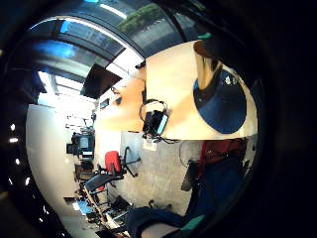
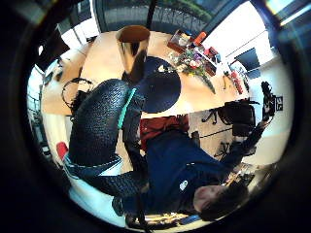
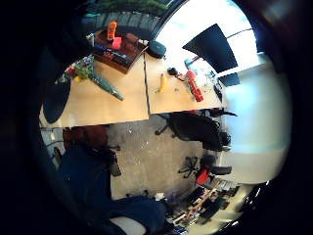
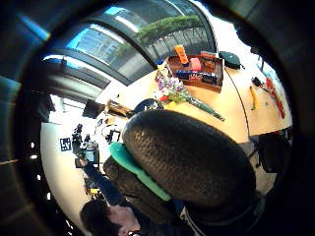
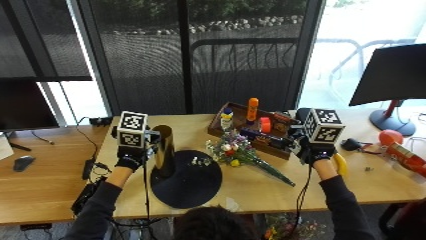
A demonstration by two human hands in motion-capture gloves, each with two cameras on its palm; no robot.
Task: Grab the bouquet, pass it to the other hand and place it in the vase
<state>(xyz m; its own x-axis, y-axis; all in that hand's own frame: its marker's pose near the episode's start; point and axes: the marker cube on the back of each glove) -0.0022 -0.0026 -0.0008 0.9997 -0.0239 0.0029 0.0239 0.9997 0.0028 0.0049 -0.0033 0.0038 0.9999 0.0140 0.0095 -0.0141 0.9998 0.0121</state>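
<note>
At frame centre the green-stemmed mixed-flower bouquet (image 5: 241, 155) is lying on the light wooden table (image 5: 53, 187) before dark windows, right of the tall gold vase (image 5: 162, 150), while the left hand (image 5: 129, 157) and right hand (image 5: 316, 151) are hovering, their fingers hidden.

Brown-gold vase (image 5: 163, 150), dark navy round mat (image 5: 190, 182), multicoloured bouquet (image 5: 239, 155), orange bottle (image 5: 252, 109).

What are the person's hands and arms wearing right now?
Both the left hand and right hand wear black gloves; the palm views show a textured knit with a teal-green band. Dark long sleeves cover both forearms.
</note>
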